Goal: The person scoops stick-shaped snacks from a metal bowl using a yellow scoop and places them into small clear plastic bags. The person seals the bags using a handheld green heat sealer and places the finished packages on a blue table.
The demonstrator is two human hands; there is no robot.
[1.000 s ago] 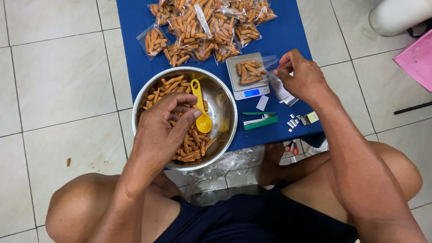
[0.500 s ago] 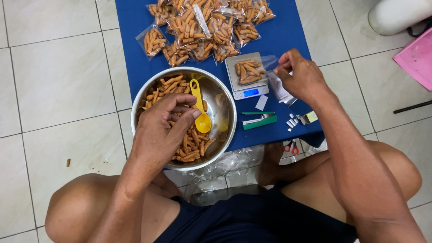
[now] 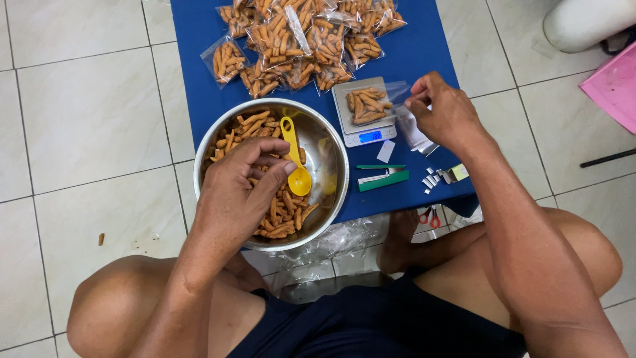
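- Left hand (image 3: 242, 192) pinches a few snack sticks (image 3: 278, 205) over the steel bowl (image 3: 334, 169), fingers curled nearly closed
- Right hand (image 3: 444, 113) pinches the clear bag (image 3: 371, 105) mouth open on the scale (image 3: 364, 136)

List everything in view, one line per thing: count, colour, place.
metal bowl: one, silver, on the table's near left edge.
snack sticks: many, orange-brown, loose in the bowl.
scoop: one, yellow, lying in the bowl.
filled bags: a pile, clear with orange-brown sticks, far end of the table.
scale: one, grey, right of the bowl.
open bag: one, clear, part filled, on the scale.
stapler: one, green, near the scale.
table: one, blue, on a tiled floor.
scissors: one, red handles, below the table edge.
left hand: over the bowl, fingers in the sticks.
right hand: pinching the open bag's mouth.
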